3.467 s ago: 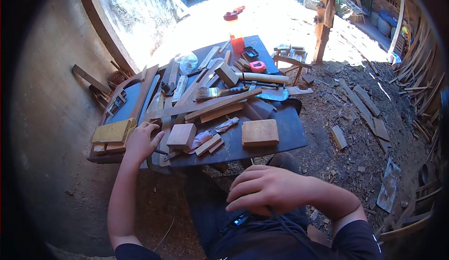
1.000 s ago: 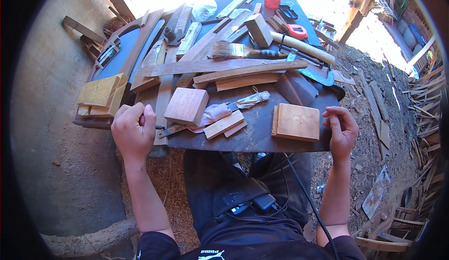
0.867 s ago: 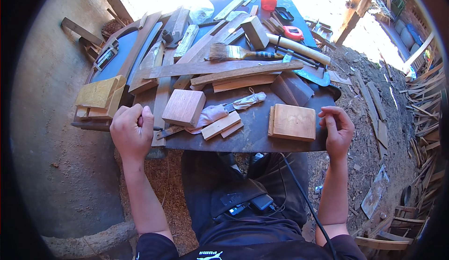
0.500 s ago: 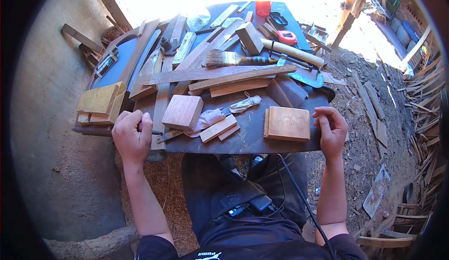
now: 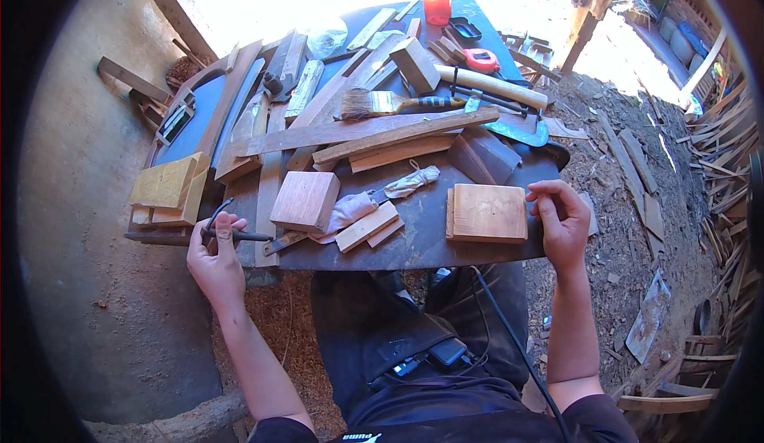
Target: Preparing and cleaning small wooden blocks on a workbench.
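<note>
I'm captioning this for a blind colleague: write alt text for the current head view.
A person's left hand holds a slender dark pen-like tool at a cluttered table, while the right hand curls beside a light wooden block. Beyond lie wooden strips, a paintbrush and a red tape measure.

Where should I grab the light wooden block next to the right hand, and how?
Probably pinch the light wooden block by its near and far sides, coming from the right, where the right hand is. It lies flat with nothing on top, and its straight sides should be easy to squeeze.
</note>
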`<state>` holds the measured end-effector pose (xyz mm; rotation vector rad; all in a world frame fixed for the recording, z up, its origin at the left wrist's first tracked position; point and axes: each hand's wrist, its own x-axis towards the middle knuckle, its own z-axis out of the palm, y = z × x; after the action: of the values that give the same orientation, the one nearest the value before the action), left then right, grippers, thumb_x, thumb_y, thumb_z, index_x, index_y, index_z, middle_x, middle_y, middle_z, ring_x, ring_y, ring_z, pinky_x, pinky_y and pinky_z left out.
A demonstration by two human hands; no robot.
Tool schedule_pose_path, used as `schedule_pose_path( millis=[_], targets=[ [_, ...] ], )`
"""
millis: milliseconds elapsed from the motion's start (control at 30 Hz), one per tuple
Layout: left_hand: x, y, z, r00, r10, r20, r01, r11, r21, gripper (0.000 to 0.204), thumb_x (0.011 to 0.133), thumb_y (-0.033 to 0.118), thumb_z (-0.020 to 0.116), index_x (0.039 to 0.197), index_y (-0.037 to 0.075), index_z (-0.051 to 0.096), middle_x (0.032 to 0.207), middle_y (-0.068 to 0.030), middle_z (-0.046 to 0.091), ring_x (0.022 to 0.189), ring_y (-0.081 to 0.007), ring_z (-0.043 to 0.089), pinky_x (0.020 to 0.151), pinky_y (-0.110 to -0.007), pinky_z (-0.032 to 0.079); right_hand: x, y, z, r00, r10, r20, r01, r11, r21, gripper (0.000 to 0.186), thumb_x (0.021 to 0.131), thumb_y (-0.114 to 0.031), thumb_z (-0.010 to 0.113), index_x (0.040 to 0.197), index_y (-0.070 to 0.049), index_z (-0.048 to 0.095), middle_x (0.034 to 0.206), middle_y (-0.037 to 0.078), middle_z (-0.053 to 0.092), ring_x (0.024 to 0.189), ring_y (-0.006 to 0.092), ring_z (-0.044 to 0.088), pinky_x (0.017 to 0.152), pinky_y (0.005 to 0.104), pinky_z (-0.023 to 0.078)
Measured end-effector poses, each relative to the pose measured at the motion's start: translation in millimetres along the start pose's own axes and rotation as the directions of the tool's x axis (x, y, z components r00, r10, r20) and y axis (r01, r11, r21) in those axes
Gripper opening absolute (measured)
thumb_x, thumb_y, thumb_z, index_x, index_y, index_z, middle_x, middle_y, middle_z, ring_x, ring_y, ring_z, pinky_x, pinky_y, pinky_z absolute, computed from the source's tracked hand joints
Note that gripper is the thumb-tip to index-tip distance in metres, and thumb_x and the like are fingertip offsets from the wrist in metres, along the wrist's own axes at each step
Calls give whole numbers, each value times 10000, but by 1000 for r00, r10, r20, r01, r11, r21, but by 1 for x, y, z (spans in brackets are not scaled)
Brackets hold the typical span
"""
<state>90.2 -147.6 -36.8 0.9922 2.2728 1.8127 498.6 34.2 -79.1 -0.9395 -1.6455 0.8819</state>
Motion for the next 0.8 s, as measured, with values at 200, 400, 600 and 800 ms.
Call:
schedule_pose_path(
  millis=[200, 400, 600, 800],
  targets=[
    [10, -5, -4, 999, -32, 5, 32, 996, 82, 429, 1009, 396, 678, 874, -12, 680, 775, -46, 706, 791, -116, 684, 726, -264, 526, -1, 1, 1, 1000, 5, -16, -5, 1000, -1, 141, 987, 4, 571, 1011, 1, 710, 858, 31, 693, 723, 73, 607, 659, 224, 475],
    [20, 16, -2, 992, -112, 65, 93, 966, 242, 408, 1026, 397, 647, 960, -3, 691, 735, -68, 693, 716, -130, 686, 684, -281, 541, -1, 1, -1, 1000, -9, -13, 9, 1000, -8, 133, 983, 1, 579, 1009, 5, 710, 852, 40, 696, 725, 82, 617, 659, 228, 482],
    [20, 21, 3, 992, -113, 53, 102, 979, 177, 387, 1030, 347, 643, 1190, 0, 702, 767, -81, 729, 719, -117, 697, 673, -268, 528, -2, 1, -2, 1000, -1, 3, 1, 1000, -9, 137, 978, 6, 577, 1010, 6, 711, 858, 50, 701, 736, 88, 625, 667, 233, 488],
    [17, 24, 8, 1000, -27, 5, 24, 947, 321, 407, 1034, 345, 631, 1173, -31, 705, 695, -78, 713, 663, -109, 673, 660, -266, 506, 0, -2, -1, 1000, -12, 13, 12, 1000, -26, 145, 978, 7, 570, 1015, 7, 710, 864, 52, 703, 740, 92, 627, 678, 234, 495]
  ],
)
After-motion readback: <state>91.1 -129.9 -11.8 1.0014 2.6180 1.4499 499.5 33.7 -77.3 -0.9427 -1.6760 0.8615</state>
